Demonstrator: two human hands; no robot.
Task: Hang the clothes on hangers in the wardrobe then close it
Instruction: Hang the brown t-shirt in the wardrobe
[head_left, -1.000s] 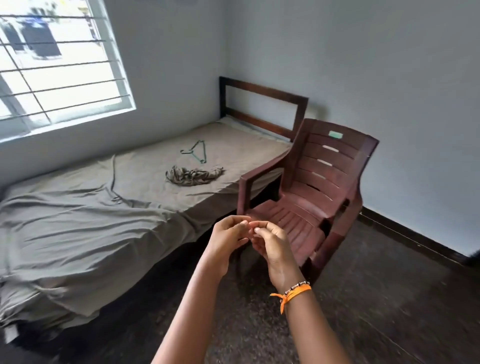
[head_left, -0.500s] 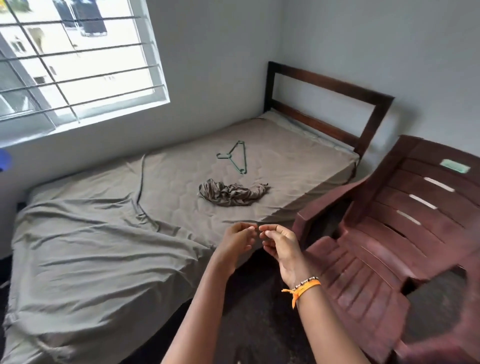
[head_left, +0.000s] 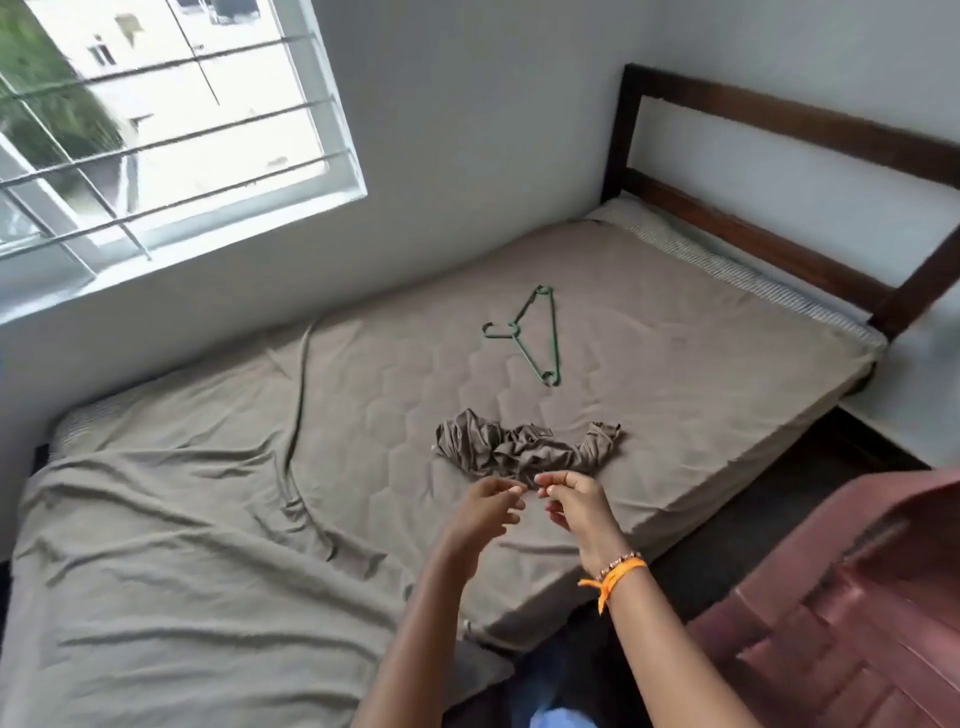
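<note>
Garment (head_left: 524, 449): crumpled on bed (head_left: 675, 364), likely soft, light; take at collar. Hanger (head_left: 535, 332): thin, rigid. Left hand (head_left: 485, 512), right hand (head_left: 574, 501): fingers loosely curled, holding nothing.

Centre: green hanger (head_left: 535, 332) on taupe sheet (head_left: 208, 519) w/ hexagon quilting; grey-brown crumpled garment (head_left: 524, 449) below it. Upper right: dark brown headboard (head_left: 779, 119). Lower right: maroon chair (head_left: 857, 597); orange wristband (head_left: 615, 574). Walls (head_left: 467, 130) pale grey.
</note>
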